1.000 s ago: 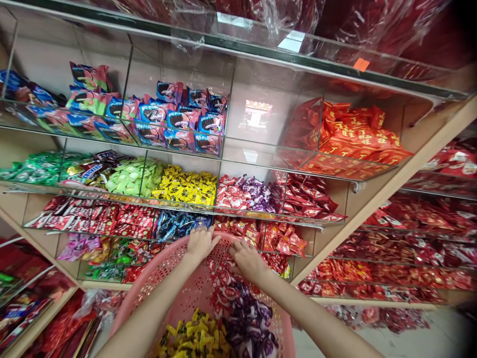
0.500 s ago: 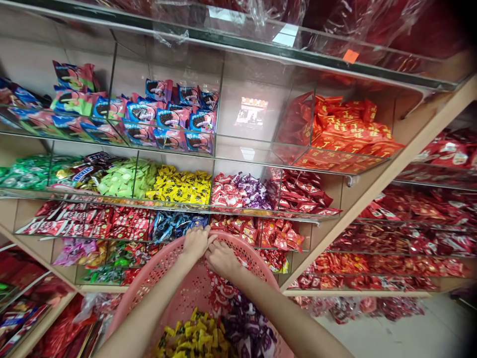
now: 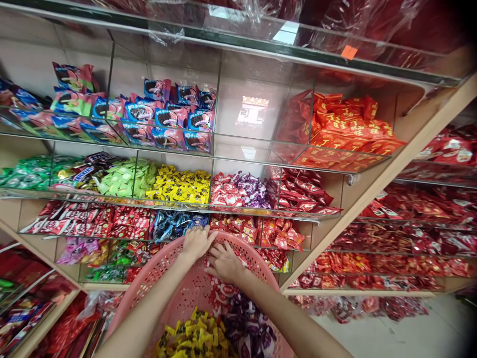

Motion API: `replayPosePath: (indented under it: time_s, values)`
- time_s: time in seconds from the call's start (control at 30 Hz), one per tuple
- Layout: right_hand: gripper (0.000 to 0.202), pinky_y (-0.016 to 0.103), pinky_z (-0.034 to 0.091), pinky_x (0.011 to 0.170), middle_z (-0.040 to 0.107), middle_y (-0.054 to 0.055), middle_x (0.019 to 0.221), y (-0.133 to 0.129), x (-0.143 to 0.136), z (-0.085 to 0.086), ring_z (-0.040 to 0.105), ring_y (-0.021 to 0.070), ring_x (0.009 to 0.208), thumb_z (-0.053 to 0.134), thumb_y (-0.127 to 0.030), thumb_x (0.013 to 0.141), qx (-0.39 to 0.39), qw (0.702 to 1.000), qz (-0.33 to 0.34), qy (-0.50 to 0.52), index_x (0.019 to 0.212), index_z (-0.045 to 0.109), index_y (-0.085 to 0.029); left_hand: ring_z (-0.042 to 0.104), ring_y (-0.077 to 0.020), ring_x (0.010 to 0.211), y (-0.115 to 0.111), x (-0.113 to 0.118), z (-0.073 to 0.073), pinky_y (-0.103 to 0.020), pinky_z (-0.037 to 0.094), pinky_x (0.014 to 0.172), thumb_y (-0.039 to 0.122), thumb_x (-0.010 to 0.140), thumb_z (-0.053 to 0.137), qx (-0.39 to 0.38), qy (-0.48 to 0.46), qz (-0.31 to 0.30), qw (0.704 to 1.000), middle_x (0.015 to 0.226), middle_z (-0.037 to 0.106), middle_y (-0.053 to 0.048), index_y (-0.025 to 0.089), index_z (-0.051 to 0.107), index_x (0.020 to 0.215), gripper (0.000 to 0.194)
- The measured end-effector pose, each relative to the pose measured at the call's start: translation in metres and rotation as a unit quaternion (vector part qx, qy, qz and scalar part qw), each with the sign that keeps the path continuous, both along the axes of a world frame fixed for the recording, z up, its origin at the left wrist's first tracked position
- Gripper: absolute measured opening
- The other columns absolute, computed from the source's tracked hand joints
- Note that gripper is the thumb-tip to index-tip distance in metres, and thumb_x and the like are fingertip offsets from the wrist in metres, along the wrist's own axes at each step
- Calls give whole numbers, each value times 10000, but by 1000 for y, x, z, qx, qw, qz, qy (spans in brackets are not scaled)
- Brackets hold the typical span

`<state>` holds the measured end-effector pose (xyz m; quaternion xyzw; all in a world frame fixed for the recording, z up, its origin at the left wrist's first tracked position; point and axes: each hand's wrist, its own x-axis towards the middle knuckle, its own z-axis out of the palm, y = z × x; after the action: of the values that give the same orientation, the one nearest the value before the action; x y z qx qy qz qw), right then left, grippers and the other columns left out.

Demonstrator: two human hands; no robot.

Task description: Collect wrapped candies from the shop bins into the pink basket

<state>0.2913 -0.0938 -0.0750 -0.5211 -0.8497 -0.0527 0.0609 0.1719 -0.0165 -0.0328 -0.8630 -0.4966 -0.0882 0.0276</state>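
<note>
A pink perforated plastic basket [image 3: 147,281] stands below the shelves, close in front of me. My left hand [image 3: 197,243] is closed over its far rim. Just to the right, my right hand [image 3: 225,263] hangs inside that rim with its fingers apart and nothing visible in them. Inside the basket lie yellow-wrapped candies [image 3: 194,335], purple-and-white wrapped candies [image 3: 251,328] and red-and-white wrapped candies [image 3: 222,292]. The right hand and forearm cover part of the red-and-white ones.
Glass shelves with dividers hold yellow candies [image 3: 181,186], green packets [image 3: 115,179], blue-and-pink cookie packs [image 3: 169,118] and orange-red packets [image 3: 346,122]. A slanting wooden side panel [image 3: 372,184] runs down at the right. More red packets [image 3: 410,204] fill shelves beyond it.
My right hand has drawn slightly back from the left hand and the rim, and its fingers have spread from a curled pose. The left hand stays on the rim.
</note>
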Motion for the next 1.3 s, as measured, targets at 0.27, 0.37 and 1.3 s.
replayPosePath:
  time_s: [0.27,0.37,1.3]
  values:
    - [457,471,236,1013,531,95,1193,-6,4,0,335,231,1199,293,-482,896,0,1000,12,29,1115,547,-171,582,-261,942,-2,2,-2,-388,377,818,613,832,127,0,7,-1,1000,989,644,-148,163,562,1040,659]
    - [441,441,246,1010,505,98,1226,-12,8,9,339,225,1199,328,-481,888,6,999,3,44,1145,529,-185,579,-263,948,-2,1,-3,-388,378,821,614,831,134,-2,11,3,1000,996,642,-143,166,562,1041,654]
    - [690,268,366,615,678,98,805,-54,84,16,634,220,807,94,-642,846,-93,901,-400,143,823,636,-217,562,-216,1033,-45,42,21,-325,410,874,598,797,342,-248,-51,-188,949,1163,609,-82,212,540,1160,566]
